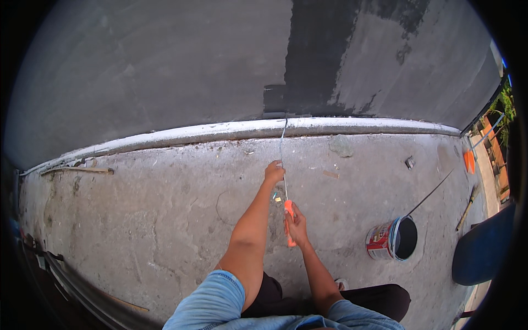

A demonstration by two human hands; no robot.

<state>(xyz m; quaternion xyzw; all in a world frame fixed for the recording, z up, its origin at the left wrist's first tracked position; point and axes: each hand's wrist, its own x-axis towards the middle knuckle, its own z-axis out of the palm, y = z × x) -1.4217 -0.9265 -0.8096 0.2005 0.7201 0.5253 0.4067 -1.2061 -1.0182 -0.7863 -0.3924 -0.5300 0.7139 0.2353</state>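
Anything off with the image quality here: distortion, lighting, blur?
Head view: strong fisheye bend, plain in the bowed ledge, with a black surround; head view: soft light on the floor, the bucket dark inside; head view: left hand and right hand readable, without obvious motion blur.

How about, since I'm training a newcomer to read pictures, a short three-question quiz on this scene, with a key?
1. Which hand grips the orange handle of the rod?
2. True or false: the bucket stands to the left of the left hand.
3. What colour is the big container at far right? A green, B blue, C white.

Key: 1. The right hand. 2. False; it stands to the right. 3. B.
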